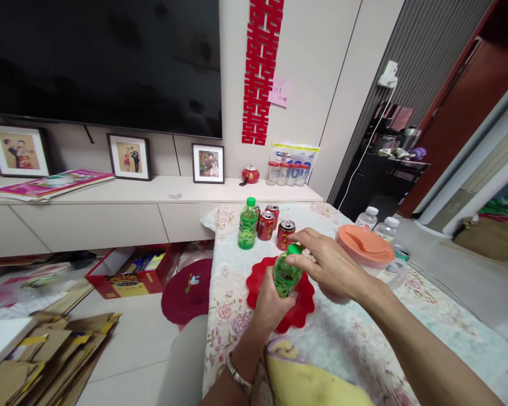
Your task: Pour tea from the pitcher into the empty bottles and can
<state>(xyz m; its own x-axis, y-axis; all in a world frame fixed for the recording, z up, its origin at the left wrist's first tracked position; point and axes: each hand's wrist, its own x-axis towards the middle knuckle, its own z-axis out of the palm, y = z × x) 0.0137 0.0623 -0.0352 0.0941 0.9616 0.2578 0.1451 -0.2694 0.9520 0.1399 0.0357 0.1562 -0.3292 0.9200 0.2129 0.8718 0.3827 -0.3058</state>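
Note:
My left hand (273, 304) is wrapped round the body of a green bottle (286, 277), held tilted above a red scalloped plate (303, 304). The fingers of my right hand (317, 256) are closed on the bottle's green cap (295, 248), thumb on the near side. Another green bottle (248, 225) stands upright beyond the plate. Beside it are several red cans, one of them (286, 232) close behind my right hand. An orange lidded container (366, 246) sits to the right, near my right wrist.
A yellow cloth (313, 383) lies at the near edge of the flowered tablecloth (226, 282). Clear bottles (367, 219) and a green can (401, 253) stand at the right. A white cabinet (195, 194) holding framed photos is behind. Cardboard (55, 361) lies on the floor at left.

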